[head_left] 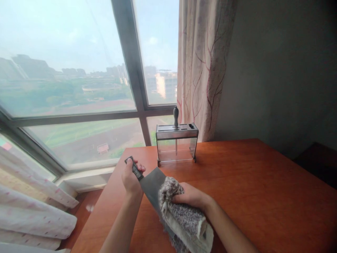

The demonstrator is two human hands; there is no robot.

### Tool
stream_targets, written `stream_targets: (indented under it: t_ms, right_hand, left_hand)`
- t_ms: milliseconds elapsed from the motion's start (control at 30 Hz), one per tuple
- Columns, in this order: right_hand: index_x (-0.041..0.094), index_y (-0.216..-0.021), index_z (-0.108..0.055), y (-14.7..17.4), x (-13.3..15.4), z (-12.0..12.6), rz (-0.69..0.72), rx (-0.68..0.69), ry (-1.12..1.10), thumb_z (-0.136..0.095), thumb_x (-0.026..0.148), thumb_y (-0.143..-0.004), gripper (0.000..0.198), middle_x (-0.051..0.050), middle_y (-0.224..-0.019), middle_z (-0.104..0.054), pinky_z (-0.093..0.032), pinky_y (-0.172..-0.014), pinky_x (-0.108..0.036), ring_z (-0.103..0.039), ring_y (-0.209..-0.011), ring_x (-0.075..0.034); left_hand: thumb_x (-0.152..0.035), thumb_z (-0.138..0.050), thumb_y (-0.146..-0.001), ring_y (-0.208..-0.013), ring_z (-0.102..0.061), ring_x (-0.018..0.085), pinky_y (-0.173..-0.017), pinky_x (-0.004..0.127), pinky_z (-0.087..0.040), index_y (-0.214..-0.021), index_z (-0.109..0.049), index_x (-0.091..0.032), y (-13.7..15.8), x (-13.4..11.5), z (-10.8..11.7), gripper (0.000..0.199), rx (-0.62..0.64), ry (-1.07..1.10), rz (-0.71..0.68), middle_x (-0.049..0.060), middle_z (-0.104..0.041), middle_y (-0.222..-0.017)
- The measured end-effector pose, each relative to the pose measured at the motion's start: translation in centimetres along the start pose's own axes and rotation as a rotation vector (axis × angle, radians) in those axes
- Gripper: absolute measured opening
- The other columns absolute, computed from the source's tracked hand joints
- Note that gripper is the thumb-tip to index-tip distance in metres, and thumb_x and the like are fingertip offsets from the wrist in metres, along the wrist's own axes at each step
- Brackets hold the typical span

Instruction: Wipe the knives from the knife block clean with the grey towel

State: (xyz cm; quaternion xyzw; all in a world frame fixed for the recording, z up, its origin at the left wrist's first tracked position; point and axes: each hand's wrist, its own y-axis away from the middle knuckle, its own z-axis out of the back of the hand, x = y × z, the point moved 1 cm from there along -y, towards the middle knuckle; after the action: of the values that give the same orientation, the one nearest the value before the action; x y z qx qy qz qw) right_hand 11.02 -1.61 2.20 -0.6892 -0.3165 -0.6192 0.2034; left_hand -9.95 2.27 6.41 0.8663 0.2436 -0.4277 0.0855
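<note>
A cleaver (152, 187) with a broad grey blade and a dark handle is held up over the table. My left hand (131, 175) is closed round its handle, thumb on top. My right hand (191, 195) grips a fuzzy grey-and-white cloth (181, 214) pressed against the blade's far part. The cloth covers that end of the blade and hangs down toward me. Beyond both hands, a knife block (177, 135) with clear sides stands upright on the table, and a tool with a grey handle (176, 117) sticks up from its top.
The reddish-brown wooden table (250, 186) stretches out to the right. Large windows (68, 63) with grey frames rise on the left. A patterned curtain (202, 70) hangs behind the knife block, and another pale curtain (34, 211) is at lower left.
</note>
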Motion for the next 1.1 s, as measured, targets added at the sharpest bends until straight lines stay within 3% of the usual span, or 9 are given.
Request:
stream_targets:
  t_ms: [467, 767, 1100]
  right_hand:
    - [0.015, -0.112, -0.068, -0.7, 0.4, -0.4, 0.104, -0.165, -0.107, -0.080, 0.053, -0.061, 0.066, -0.007, -0.103, -0.070, -0.041, -0.096, -0.041, -0.062, -0.098, -0.026]
    - [0.014, -0.108, -0.067, -0.7, 0.6, -1.1, 0.110, -0.168, -0.074, -0.081, 0.049, -0.061, 0.060, -0.007, -0.101, -0.071, -0.043, -0.094, -0.041, -0.063, -0.098, -0.026]
    - [0.015, -0.110, -0.068, -0.1, 0.5, -1.2, 0.041, -0.049, -0.032, -0.082, 0.041, -0.062, 0.056, -0.007, -0.110, -0.069, -0.042, -0.094, -0.037, -0.061, -0.102, -0.025]
  left_hand:
    - [-0.047, -0.059, -0.081, -0.048, -0.050, 0.011, -0.050, 0.021, -0.040, -0.076, -0.054, -0.017, 4.5, 3.1, -2.2, 0.031, 0.192, -0.160, 0.127, -0.004, -0.050, -0.050]
    - [-0.046, -0.062, -0.078, -0.046, -0.049, 0.011, -0.049, 0.022, -0.040, -0.075, -0.056, -0.016, 2.6, 1.5, -1.7, 0.030, 0.162, -0.142, 0.075, -0.004, -0.049, -0.048]
    - [-0.044, -0.065, -0.075, -0.044, -0.044, 0.008, -0.048, 0.020, -0.038, -0.072, -0.051, -0.016, -1.8, -0.8, 1.4, 0.031, 0.007, 0.009, 0.009, -0.006, -0.045, -0.049]
